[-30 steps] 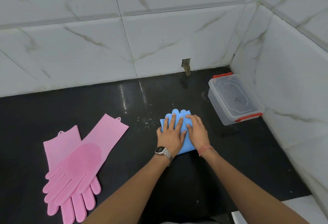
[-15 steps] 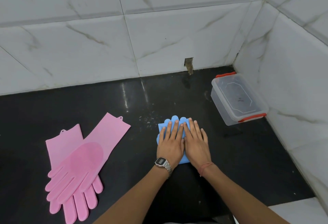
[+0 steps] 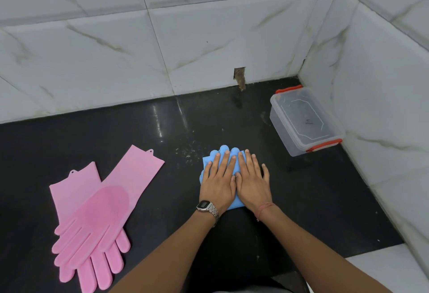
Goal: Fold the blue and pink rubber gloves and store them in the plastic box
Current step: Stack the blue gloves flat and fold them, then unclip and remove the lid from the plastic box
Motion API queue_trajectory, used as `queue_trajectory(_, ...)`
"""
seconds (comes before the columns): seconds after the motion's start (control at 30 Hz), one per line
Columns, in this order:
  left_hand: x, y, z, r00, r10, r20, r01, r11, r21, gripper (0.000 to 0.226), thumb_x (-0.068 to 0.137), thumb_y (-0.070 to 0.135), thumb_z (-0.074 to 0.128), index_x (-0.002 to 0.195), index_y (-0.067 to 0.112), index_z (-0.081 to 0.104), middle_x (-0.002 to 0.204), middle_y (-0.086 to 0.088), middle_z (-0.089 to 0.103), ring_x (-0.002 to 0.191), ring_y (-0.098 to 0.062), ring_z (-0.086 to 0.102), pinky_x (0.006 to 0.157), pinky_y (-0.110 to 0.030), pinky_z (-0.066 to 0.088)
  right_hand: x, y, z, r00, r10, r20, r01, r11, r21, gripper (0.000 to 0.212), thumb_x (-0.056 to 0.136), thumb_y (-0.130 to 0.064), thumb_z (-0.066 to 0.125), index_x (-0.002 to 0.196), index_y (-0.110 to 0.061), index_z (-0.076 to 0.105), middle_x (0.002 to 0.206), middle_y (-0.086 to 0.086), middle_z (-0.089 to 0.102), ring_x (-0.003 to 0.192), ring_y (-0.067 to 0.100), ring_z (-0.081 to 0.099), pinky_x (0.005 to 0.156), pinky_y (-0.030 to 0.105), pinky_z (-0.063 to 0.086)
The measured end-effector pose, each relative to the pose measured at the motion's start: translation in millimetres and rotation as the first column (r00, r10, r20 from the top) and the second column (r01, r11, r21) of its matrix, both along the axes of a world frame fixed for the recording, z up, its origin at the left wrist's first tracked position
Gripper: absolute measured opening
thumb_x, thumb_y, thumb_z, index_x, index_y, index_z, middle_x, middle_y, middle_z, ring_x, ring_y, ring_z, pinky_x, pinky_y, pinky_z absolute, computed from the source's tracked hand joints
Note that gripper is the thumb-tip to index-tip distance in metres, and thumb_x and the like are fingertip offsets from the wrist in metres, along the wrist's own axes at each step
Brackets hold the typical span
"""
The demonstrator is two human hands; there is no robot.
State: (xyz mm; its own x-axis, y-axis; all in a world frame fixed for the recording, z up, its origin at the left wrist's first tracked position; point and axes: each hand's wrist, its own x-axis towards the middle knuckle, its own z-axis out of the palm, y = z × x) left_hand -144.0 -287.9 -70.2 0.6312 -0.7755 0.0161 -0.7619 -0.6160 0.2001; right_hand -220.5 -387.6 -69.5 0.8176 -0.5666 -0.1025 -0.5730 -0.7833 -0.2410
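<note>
The folded blue gloves (image 3: 226, 154) lie on the black floor in the middle, mostly covered by both my hands. My left hand (image 3: 218, 182), with a metal watch on its wrist, presses flat on the left part of the bundle, fingers spread. My right hand (image 3: 253, 181) lies flat beside it on the right part, touching the left one. Only the blue fingertips and edges show around my hands. Two pink gloves (image 3: 92, 213) lie flat and overlapping at the left, fingers toward me. The clear plastic box (image 3: 301, 121), lid on with red clips, stands at the right near the wall corner.
White marble-look tiled walls close off the back and the right side. A small broken hole (image 3: 239, 77) sits in the back wall at floor level. Light specks dot the black floor (image 3: 313, 200) near the blue bundle. A white tile (image 3: 383, 267) begins at the lower right.
My right hand has flattened from a curled hold to lying palm down on the blue gloves. Both hands have slid slightly toward me on the bundle.
</note>
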Motion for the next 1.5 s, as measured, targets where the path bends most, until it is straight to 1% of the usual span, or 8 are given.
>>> queue_trajectory(0.3,2.0,4.2,9.5,0.999,-0.039,-0.037,0.041,0.999,0.034,0.060,0.096,0.042,0.008,0.153,0.024,0.006,0.161,0.002,0.001,0.149,-0.021,0.000,0.121,-0.038,0.003,-3.7,-8.1,21.9,0.996,0.086,-0.024,-0.084,0.994,0.066,0.061,0.101,-0.038,0.028,0.154,-0.027,-0.002,0.163,0.000,-0.007,0.149,0.019,-0.006,0.118,0.044,0.004)
queue_trajectory(0.43,1.0,3.1,14.6,0.998,-0.060,-0.028,0.060,0.998,0.014,0.057,0.099,0.039,0.024,0.153,0.023,0.014,0.161,-0.001,0.008,0.149,-0.023,0.005,0.120,-0.041,0.009,-16.4,-16.9,57.4,0.905,-0.192,0.381,0.083,0.955,0.285,0.049,0.098,-0.033,0.042,0.146,-0.029,0.032,0.154,-0.006,0.033,0.140,0.008,0.031,0.110,0.033,0.028)
queue_trajectory(0.57,-3.9,-0.3,23.7,0.995,-0.095,0.011,0.095,0.995,-0.019,0.056,0.099,0.034,0.036,0.152,0.022,0.022,0.160,-0.002,0.014,0.148,-0.024,0.009,0.119,-0.042,0.010,-44.9,-41.5,80.6,0.473,-0.761,0.445,0.256,0.602,0.757,0.015,0.095,-0.035,0.046,0.095,-0.026,0.059,0.089,-0.008,0.066,0.076,0.011,0.063,0.066,0.029,0.051)
queue_trajectory(0.67,-6.8,-4.5,31.1,0.993,-0.116,0.025,0.117,0.993,-0.024,0.055,0.099,0.034,0.036,0.151,0.022,0.024,0.161,-0.001,0.013,0.148,-0.024,0.007,0.119,-0.040,0.007,-66.6,-70.5,80.2,0.358,-0.906,0.224,0.352,0.353,0.867,0.031,0.096,-0.047,0.039,0.092,-0.021,0.057,0.089,0.003,0.065,0.071,0.014,0.057,0.059,0.029,0.047)
queue_trajectory(0.9,-17.6,-24.1,47.7,0.983,-0.185,0.020,0.185,0.981,-0.056,0.047,0.100,0.035,0.036,0.146,0.023,0.038,0.160,-0.002,0.019,0.148,-0.021,0.013,0.119,-0.036,0.007,-67.1,-128.2,86.9,0.402,-0.906,0.129,0.417,0.307,0.856,0.062,0.090,-0.068,0.035,0.099,-0.012,0.062,0.089,0.006,0.067,0.068,0.018,0.059,0.053,0.027,0.047)
queue_trajectory(1.17,-34.8,-46.6,66.7,0.971,-0.237,0.006,0.234,0.954,-0.187,0.041,0.099,0.031,0.042,0.138,0.021,0.049,0.152,0.000,0.037,0.140,-0.020,0.034,0.114,-0.038,0.026,-61.2,-134.5,82.5,0.390,-0.916,0.094,0.399,0.260,0.879,0.042,0.097,-0.041,0.040,0.092,-0.006,0.063,0.078,0.013,0.068,0.055,0.019,0.061,0.045,0.026,0.048)
queue_trajectory(1.37,-43.5,-70.8,68.3,0.922,-0.385,-0.042,0.368,0.904,-0.218,0.058,0.098,0.033,0.043,0.151,0.023,0.021,0.159,-0.001,0.021,0.145,-0.021,0.023,0.111,-0.037,0.033,-87.5,-96.5,83.1,0.395,-0.919,0.012,0.231,0.112,0.966,0.038,0.101,-0.040,0.035,0.122,-0.014,0.053,0.104,0.016,0.067,0.076,0.022,0.066,0.050,0.026,0.054)
queue_trajectory(1.5,-54.6,-84.9,60.7,0.901,-0.432,-0.038,0.427,0.899,-0.100,0.062,0.099,0.046,0.036,0.152,0.030,0.010,0.162,-0.001,0.008,0.148,-0.027,0.012,0.113,-0.041,0.030,-103.7,-75.6,86.5,0.412,-0.911,-0.005,0.159,0.067,0.985,0.027,0.102,-0.036,0.037,0.118,-0.021,0.053,0.095,0.011,0.069,0.073,0.019,0.068,0.053,0.026,0.056)
